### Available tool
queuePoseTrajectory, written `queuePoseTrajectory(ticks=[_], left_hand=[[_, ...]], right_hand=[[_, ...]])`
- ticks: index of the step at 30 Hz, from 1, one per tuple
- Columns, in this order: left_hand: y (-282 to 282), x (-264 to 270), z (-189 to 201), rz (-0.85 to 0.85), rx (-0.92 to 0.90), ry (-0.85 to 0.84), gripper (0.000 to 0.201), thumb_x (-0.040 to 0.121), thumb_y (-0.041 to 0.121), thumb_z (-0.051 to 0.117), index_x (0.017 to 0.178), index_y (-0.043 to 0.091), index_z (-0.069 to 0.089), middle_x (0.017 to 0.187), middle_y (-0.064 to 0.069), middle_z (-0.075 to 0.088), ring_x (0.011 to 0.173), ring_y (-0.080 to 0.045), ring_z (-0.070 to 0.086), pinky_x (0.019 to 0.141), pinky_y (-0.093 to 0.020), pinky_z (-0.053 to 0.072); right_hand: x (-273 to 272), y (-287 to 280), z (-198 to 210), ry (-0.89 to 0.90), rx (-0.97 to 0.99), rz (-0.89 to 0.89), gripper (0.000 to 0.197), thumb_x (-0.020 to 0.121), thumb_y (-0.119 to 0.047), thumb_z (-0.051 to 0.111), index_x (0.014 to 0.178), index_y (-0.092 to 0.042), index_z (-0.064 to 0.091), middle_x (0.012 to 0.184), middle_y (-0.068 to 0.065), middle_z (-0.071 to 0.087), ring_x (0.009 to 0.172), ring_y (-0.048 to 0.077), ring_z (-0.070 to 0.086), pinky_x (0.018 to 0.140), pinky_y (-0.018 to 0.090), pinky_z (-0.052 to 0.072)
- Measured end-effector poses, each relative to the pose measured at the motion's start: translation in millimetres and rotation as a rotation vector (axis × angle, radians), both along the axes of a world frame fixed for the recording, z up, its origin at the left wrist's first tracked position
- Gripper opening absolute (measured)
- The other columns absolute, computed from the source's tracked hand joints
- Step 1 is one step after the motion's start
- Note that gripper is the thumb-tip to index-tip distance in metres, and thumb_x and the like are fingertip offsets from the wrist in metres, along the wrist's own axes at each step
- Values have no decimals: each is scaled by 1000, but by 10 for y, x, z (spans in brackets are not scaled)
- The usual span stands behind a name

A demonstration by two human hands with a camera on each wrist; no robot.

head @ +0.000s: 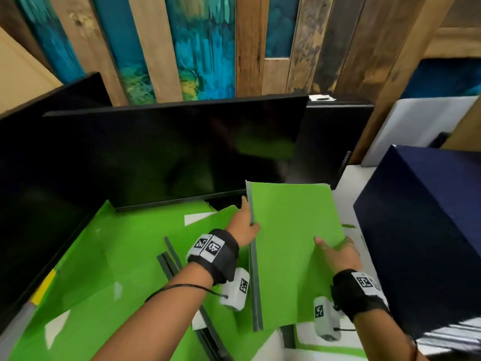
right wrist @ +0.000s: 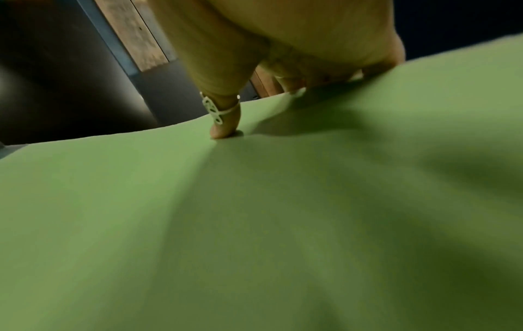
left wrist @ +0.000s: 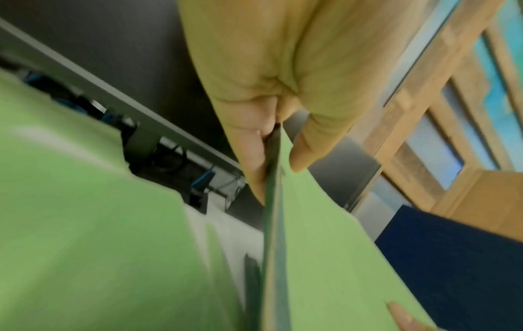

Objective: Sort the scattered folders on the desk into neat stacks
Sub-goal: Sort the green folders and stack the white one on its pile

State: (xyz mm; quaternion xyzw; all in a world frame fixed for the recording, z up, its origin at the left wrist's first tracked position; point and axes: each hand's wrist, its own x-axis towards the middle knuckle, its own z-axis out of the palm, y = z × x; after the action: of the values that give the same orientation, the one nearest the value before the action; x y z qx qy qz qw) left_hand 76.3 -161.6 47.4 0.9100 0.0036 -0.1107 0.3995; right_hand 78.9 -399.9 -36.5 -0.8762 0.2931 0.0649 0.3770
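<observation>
Mid-carry: one flat green card folder with a grey spine strip (head: 291,238) held off the desk, right of the loose pile.

Left hand (head: 243,225) pinches the spine edge, thumb over fingers; right hand (head: 338,252) grips the near right edge, thumb on top. Other green folders (head: 125,256) lie scattered below the black monitor (head: 169,152). Next, probably: square it up and lay it on a stack, edges aligned.
</observation>
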Motion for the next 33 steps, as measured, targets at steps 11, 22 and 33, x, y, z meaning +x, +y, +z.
queuePoseTrajectory(ticks=[11,22,33], left_hand=[[-656,93,-966,-64,-142,346,46,94,12,45,139,6,35,140,-13,48,125,-26,49,106,-31,40],[-1117,422,-1147,435,-351,361,50,83,16,66,122,-8,48,122,-23,58,104,-31,60,87,-34,48],[-1148,618,-418,400,-524,110,34,92,20,54,121,1,52,109,-14,60,108,-28,56,94,-33,44]], right_hand=[[-248,-516,-438,219,-220,-42,93,70,-60,66,141,-9,33,140,15,42,131,31,42,109,38,38],[-317,-644,-616,285,-303,175,91,87,-56,50,151,-14,0,159,11,-3,147,27,1,121,35,8],[54,-778,-146,-192,261,-3,116,57,-32,89,146,-15,17,143,14,39,134,30,38,114,47,30]])
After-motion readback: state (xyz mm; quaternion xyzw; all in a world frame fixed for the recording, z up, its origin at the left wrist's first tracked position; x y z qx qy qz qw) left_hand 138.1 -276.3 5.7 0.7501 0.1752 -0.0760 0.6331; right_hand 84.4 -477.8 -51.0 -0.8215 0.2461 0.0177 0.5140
